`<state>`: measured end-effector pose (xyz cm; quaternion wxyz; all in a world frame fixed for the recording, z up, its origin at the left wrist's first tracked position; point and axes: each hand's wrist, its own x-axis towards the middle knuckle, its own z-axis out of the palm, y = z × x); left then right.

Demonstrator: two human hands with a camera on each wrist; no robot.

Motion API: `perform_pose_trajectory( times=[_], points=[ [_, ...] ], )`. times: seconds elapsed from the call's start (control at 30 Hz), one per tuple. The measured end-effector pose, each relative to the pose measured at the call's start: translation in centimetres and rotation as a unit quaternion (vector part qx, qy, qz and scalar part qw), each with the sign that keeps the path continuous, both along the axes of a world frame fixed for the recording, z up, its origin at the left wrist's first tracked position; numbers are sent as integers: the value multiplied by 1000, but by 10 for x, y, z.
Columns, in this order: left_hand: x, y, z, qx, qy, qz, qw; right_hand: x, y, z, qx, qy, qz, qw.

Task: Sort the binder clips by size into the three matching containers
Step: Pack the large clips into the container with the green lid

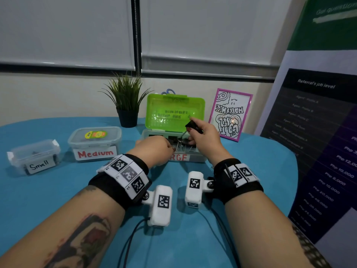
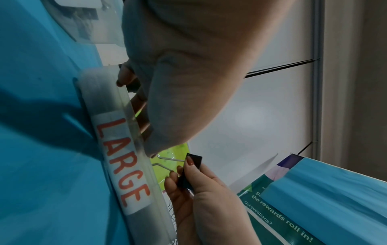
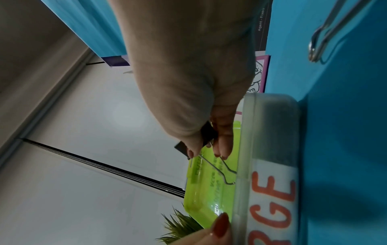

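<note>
My right hand (image 1: 190,130) pinches a black binder clip (image 1: 192,125) by its body just above the Large box (image 1: 193,158), whose green lid (image 1: 174,113) stands open. The clip's wire handles (image 3: 217,169) hang down toward the box. My left hand (image 1: 171,148) reaches over the front rim of the box with its fingers (image 2: 142,114) curled down inside. What they touch is hidden. Several black clips (image 1: 180,147) lie in the box. The Medium tub (image 1: 94,142) is lidded. The Small tub (image 1: 33,157) stands at the far left.
A potted plant (image 1: 126,105) and a pink-framed drawing (image 1: 230,115) stand behind the containers. A tall banner (image 1: 316,142) rises at the right edge of the blue table (image 1: 58,190). A silver wire loop (image 3: 326,33) shows near my right wrist.
</note>
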<state>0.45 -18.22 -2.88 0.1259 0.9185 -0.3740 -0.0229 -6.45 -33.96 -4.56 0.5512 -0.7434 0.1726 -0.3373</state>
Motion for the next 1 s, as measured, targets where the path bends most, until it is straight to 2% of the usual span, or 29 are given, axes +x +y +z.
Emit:
perform_pose_trajectory(
  times=[0.1,0.23,0.33,0.4,0.47,0.53,0.63,0.7,0.8,0.87,0.93,1.0],
  points=[
    [1,-1,0,11,-20,12,1000,4,-3,-3,0,24,-8,1000],
    [3,-3,-2,-6,-13,15,1000,10,-7,-5,-68,101,-50,991],
    [2,-4,-2,-13,-2,13,1000,13,-6,-6,-130,153,-43,979],
    [1,-4,-2,-10,-3,16,1000,14,-4,-5,-194,186,-22,963],
    [-1,-3,-2,-9,-7,13,1000,14,2,-4,-262,244,9,934],
    [-3,-3,-1,-26,-10,-3,1000,15,4,-5,-287,278,32,916],
    [-2,-5,-3,-62,16,-57,996,14,4,-6,-278,293,71,912],
    [-1,-5,-4,-74,42,-89,992,9,7,-2,-260,278,75,922],
    [-1,-4,-6,-54,62,-109,991,-5,6,10,-179,204,19,962],
    [-3,-4,-5,-21,64,-109,992,-20,-3,17,-139,179,-34,973],
    [-4,-4,-4,-5,62,-106,992,-41,-12,27,-105,204,-67,971],
    [-6,-2,-3,-24,63,-111,992,-60,-20,32,-84,280,-100,951]
  ],
)
